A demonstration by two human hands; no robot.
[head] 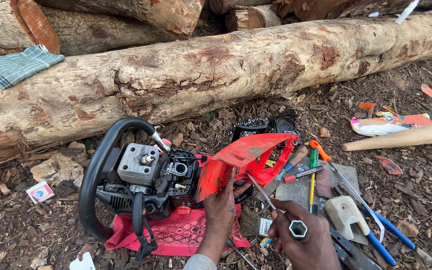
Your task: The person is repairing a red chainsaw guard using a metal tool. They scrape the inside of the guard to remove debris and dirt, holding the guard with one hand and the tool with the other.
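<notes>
At the bottom centre of the frame, your right hand (303, 240) is closed around a metal socket wrench (281, 212), its hexagonal end facing the camera and its thin shaft pointing up and left into the red plastic cover (246, 162). Just left of it, your left hand (221, 207) grips that cover from below, fingers curled on its lower edge, tilting it up, seemingly so the tool can reach inside.

The cover is lifted off the chainsaw body (148, 182), which lies left of centre on a red lace cloth (176, 232) (probably to keep it out of the dirt); its cylinder and carburettor are exposed.

To the right, screwdrivers (312, 172), blue-handled pliers (383, 237) and a cream plastic part (345, 212) lie on a flat grey sheet (296, 192). No containers are visible.

Further up, a saw chain (250, 125), a wooden handle (401, 137), then 1 long log (216, 70) spanning the frame, a checked cloth (16, 65) at upper left.
</notes>
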